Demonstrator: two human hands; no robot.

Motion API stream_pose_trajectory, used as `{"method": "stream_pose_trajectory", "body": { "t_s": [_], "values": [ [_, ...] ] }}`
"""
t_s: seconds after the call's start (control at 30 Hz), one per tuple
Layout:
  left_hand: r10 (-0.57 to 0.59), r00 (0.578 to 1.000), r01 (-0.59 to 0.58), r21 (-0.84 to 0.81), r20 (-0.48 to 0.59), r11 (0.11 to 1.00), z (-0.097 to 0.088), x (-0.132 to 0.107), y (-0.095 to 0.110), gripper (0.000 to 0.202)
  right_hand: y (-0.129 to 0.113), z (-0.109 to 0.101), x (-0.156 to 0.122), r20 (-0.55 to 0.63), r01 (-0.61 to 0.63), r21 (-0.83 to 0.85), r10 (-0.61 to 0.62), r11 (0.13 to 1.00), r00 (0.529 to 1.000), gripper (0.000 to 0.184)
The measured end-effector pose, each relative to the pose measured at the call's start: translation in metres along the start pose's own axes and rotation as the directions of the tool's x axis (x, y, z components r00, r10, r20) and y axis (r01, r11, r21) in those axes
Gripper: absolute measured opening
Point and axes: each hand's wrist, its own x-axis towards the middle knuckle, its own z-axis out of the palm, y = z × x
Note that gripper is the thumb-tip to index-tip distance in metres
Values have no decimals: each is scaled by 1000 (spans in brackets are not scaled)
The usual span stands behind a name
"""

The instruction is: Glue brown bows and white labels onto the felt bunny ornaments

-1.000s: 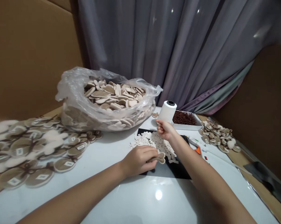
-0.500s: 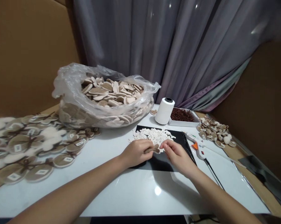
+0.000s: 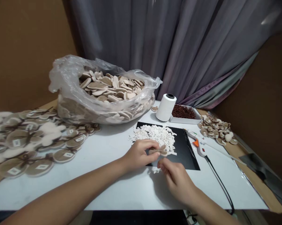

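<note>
My left hand [image 3: 139, 154] rests at the near edge of a black mat [image 3: 190, 159], pinching a small tan felt bow-shaped piece [image 3: 158, 151] at its fingertips. A heap of small white paper scraps [image 3: 155, 135] lies on the mat just beyond that piece. My right hand [image 3: 175, 180] sits lower, with its fingertips bunched over the mat's near edge, close to a few loose white bits [image 3: 156, 171]. Whether those fingers hold a scrap is hidden.
A plastic bag of felt shapes [image 3: 108, 103] stands behind the mat, beside a white thread cone [image 3: 166, 107] and a tray of brown fibres [image 3: 184, 114]. A hot glue gun [image 3: 198, 146] lies right of the mat. Assembled felt pieces [image 3: 30, 143] cover the table's left side.
My right hand has drawn back from the felt piece toward the mat's near edge. My left hand keeps the piece. The whole view has shifted slightly.
</note>
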Motion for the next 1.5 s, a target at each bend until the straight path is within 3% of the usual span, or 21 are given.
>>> {"method": "stream_pose_trajectory", "body": {
  "t_s": [0.13, 0.2, 0.3, 0.37, 0.43, 0.53, 0.6, 0.7, 0.77, 0.83, 0.9, 0.97, 1.03, 1.07, 1.13, 1.23, 1.33, 1.4, 1.5],
  "values": [
    [-181, 980, 196, -272, 78, 942, -4, 3, -3, 12, 25, -19, 40, 79, -74, 115, 65, 991, 995, 20],
    [-212, 968, 241, -274, 132, 931, -4, 4, -6, 13, 27, -35, 71, 133, -69, 95, 56, 993, 990, 22],
    [-278, 943, 306, -147, 183, 941, -4, 4, -13, 12, 10, -55, 104, 181, -6, 38, -1, 999, 983, 18],
    [-318, 933, 337, -104, 167, 936, -3, 4, -17, 12, -10, -56, 103, 195, 59, -60, -46, 996, 980, 14],
    [-335, 934, 350, -128, 128, 928, -4, 5, -21, 13, -25, -46, 83, 218, 160, -386, -79, 908, 973, 12],
    [-373, 924, 383, -222, 85, 897, -5, 7, -24, 15, -22, -26, 47, 260, 229, -555, -95, 800, 961, 21],
    [-410, 908, 415, -303, 83, 858, -6, 7, -26, 14, -3, -21, 39, 219, 143, -507, -33, 850, 975, 23],
    [-430, 889, 457, -383, 158, 803, -4, 6, -28, 12, 25, -30, 64, 233, 42, -264, 22, 964, 972, 23],
    [-428, 876, 482, -361, 223, 798, -2, 5, -28, 11, 27, -40, 90, 281, 65, -226, 2, 972, 960, 23],
    [-419, 876, 479, -320, 238, 817, -2, 5, -28, 11, 15, -46, 106, 289, 98, -221, -31, 970, 957, 21],
    [-414, 888, 459, -315, 203, 831, -3, 6, -28, 11, -6, -43, 104, 263, 129, -289, -51, 949, 964, 16],
    [-425, 891, 454, -341, 158, 823, -6, 8, -28, 11, -21, -33, 86, 242, 220, -553, -98, 804, 965, 20],
    [-455, 881, 467, -378, 126, 799, -7, 10, -28, 12, -21, -23, 66, 252, 261, -648, -122, 715, 960, 23],
    [-471, 874, 477, -403, 121, 781, -7, 10, -29, 13, -15, -21, 60, 248, 255, -650, -117, 716, 962, 23],
    [-492, 861, 491, -468, 132, 734, -6, 10, -30, 13, 4, -22, 61, 232, 216, -554, -100, 804, 968, 22],
    [-487, 850, 518, -478, 199, 709, -2, 8, -33, 11, 30, -35, 90, 298, 166, -228, -94, 959, 950, 22],
    [-478, 850, 527, -340, 223, 779, 0, 6, -36, 8, 30, -44, 120, 363, 198, -151, -132, 968, 922, 20],
    [-480, 858, 513, -290, 181, 808, -2, 7, -37, 7, 15, -42, 123, 376, 251, -217, -156, 943, 913, 16],
    [-476, 872, 487, -304, 116, 819, -4, 9, -36, 8, -7, -32, 102, 312, 355, -567, -205, 744, 928, 25]
  ]
}}
